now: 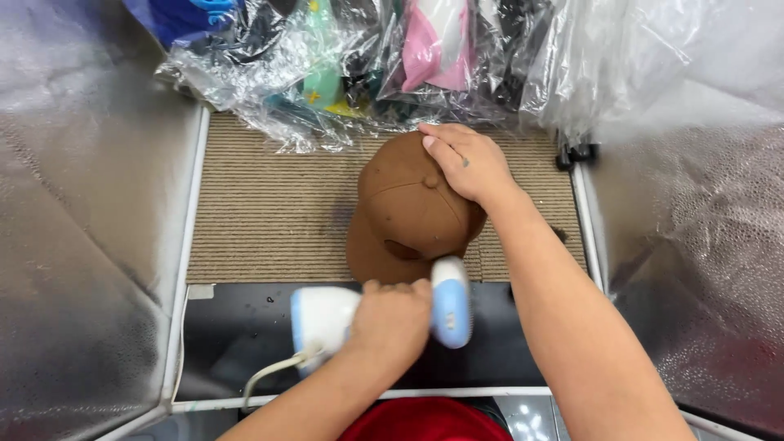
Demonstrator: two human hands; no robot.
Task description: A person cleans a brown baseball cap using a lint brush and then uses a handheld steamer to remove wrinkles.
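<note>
A brown baseball cap (pixel 404 216) sits crown-up on a ribbed tan mat (pixel 269 212). My right hand (pixel 465 162) lies flat on the far right side of the cap's crown, fingers curled over the top. My left hand (pixel 390 320) grips a white and light-blue handheld steamer (pixel 451 304), its blue head right against the cap's near edge. The steamer's grey cord (pixel 273 374) trails down to the left.
Clear plastic bags (pixel 343 65) with coloured caps pile up along the far side. Shiny foil-like walls (pixel 82 204) close in left and right (pixel 694 245). A white frame bar (pixel 184 261) edges the mat. Something red (pixel 425 420) lies at the near bottom.
</note>
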